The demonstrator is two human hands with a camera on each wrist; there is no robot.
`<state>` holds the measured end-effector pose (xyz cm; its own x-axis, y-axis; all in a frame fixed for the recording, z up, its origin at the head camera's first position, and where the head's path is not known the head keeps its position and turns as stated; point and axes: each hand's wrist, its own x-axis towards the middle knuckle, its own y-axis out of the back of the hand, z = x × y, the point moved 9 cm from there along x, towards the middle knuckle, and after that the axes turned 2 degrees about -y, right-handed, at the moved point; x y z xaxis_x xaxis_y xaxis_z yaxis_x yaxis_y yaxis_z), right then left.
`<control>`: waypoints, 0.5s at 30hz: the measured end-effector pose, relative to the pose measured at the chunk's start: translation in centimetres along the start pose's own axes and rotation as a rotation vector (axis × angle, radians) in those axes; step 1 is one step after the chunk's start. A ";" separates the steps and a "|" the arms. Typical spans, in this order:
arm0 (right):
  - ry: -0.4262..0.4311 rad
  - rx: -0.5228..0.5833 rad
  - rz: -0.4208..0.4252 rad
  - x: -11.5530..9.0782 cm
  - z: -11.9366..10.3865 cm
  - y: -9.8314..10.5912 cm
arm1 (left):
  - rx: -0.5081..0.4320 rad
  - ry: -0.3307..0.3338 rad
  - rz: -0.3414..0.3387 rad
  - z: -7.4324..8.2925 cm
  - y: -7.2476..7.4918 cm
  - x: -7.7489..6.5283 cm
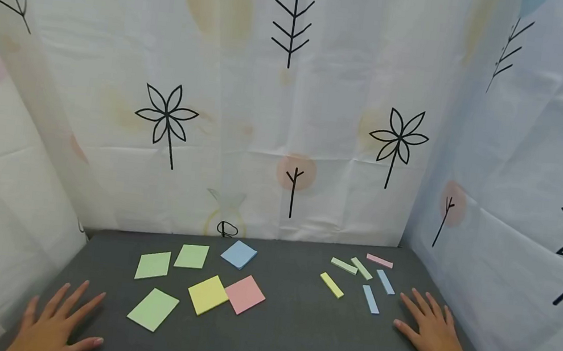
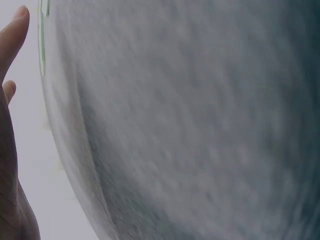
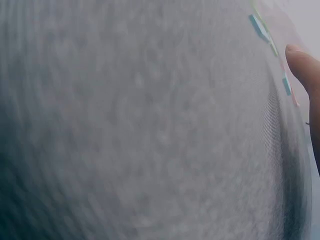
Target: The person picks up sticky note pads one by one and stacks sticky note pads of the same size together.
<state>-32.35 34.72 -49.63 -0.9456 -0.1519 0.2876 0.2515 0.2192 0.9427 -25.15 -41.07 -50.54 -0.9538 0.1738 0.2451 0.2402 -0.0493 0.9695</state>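
Observation:
My left hand (image 1: 56,320) rests at the table's left side with its fingers spread, holding nothing. Nearest to it is a green square sticky note (image 1: 153,309). Two more green notes (image 1: 153,265) (image 1: 191,256), a blue note (image 1: 239,254), a yellow note (image 1: 208,295) and a pink note (image 1: 245,295) lie beyond; the yellow and pink ones touch. On the right, my right hand (image 1: 431,330) lies with fingers spread, also holding nothing. Beside it are narrow sticky strips: blue strips (image 1: 370,299) (image 1: 386,282), a yellow strip (image 1: 332,285), green strips (image 1: 344,266) (image 1: 361,268) and a pink strip (image 1: 379,261).
A dark grey table (image 1: 289,342) carries all the papers. White cloth (image 1: 338,124) printed with plants hangs along the back, and similar cloth stands at both sides, close to the hands. Both wrist views are mostly filled by blurred grey table surface (image 2: 190,110).

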 end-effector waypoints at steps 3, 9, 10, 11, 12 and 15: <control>0.011 0.021 0.014 0.1 -0.6 0.4 | -0.006 -0.056 0.081 1.2 0.9 0.3; 0.070 0.040 0.094 0.1 -2.5 1.7 | -0.066 -0.112 0.187 3.1 2.0 0.8; 0.082 0.042 0.111 0.1 -2.8 1.8 | -0.078 -0.118 0.196 3.5 2.2 0.9; 0.095 0.047 0.124 0.1 -3.1 2.0 | -0.090 -0.127 0.206 3.8 2.4 1.0; 0.105 0.053 0.136 0.1 -3.4 2.1 | -0.097 -0.137 0.215 4.3 2.6 1.1; 0.127 0.071 0.168 0.1 -4.3 2.6 | -0.114 -0.176 0.257 5.6 3.6 1.3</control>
<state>-30.94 31.08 -46.43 -0.8572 -0.2265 0.4625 0.3835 0.3187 0.8668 -24.56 -35.49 -46.70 -0.8163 0.3080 0.4887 0.4380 -0.2214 0.8713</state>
